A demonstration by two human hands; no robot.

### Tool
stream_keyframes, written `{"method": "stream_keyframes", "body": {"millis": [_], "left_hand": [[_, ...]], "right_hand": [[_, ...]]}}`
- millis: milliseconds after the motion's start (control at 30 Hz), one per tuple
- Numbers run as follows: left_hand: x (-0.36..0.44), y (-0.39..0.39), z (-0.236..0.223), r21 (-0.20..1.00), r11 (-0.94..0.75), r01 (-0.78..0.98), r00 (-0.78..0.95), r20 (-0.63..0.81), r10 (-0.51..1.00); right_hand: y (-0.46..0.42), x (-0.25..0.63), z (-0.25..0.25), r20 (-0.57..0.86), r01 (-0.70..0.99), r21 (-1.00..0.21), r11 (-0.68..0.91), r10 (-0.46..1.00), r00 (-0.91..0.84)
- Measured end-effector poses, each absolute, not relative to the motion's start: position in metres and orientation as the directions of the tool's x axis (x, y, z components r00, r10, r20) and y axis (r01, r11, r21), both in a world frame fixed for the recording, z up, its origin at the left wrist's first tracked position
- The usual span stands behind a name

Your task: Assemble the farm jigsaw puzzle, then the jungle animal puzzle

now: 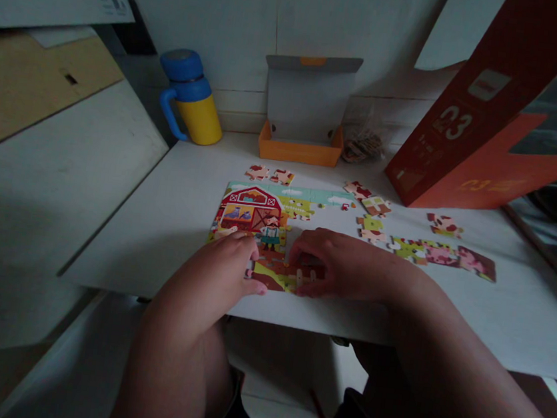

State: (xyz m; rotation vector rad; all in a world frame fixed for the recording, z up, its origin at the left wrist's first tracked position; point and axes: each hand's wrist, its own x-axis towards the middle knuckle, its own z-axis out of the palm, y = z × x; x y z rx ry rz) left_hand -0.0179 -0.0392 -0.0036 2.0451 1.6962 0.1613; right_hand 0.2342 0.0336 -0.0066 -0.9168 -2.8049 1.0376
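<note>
Nearest are two bare forearms (pixel 466 365), reaching to the barn jigsaw puzzle (pixel 247 217) at the dial's centre. Its barn side and sky strip are joined; the middle right remains open. The left hand (pixel 227 262), at 7 o'clock, is curved, thumb apart from fingers. The right hand (pixel 334 252), arched at 4, hides part; whether it pinches a piece, I cannot tell. Pig pieces (pixel 444 256) lie unattached at 3, an orange box (pixel 299 152) at 12, a red carton (pixel 447 144) at 2.

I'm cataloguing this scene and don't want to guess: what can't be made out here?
In the head view:
Jigsaw puzzle: lower left partly covered by left hand, lower right by right hand.
Orange box: floor hidden behind its front wall.
Plastic bag: contents too dim and jumbled to count.
Red box marked 23: cut off by top and right edges.
Barcode label: too small to read.
</note>
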Motion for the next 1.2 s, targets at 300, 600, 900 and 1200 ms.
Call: {"method": "stream_keyframes", "body": {"millis": [300,600,900,1200], "left_hand": [[-0.016,-0.040,0.003,0.421,-0.122,0.899,0.227,-0.209,0.951],[-0.019,-0.042,0.000,0.413,-0.142,0.899,0.237,-0.188,0.953],[-0.021,-0.039,-0.001,0.400,-0.142,0.906,0.237,-0.199,0.951],[-0.022,-0.040,-0.001,0.396,-0.148,0.906,0.236,-0.183,0.954]], "right_hand": [[0.032,0.234,-0.005,-0.184,0.529,-0.598,0.602,0.539,-0.822],[0.032,0.231,-0.005,-0.182,0.538,-0.587,0.605,0.549,-0.816],[0.028,0.225,-0.005,-0.160,0.537,-0.577,0.615,0.560,-0.813],[0.027,0.225,-0.007,-0.135,0.534,-0.568,0.626,0.570,-0.811]]}}
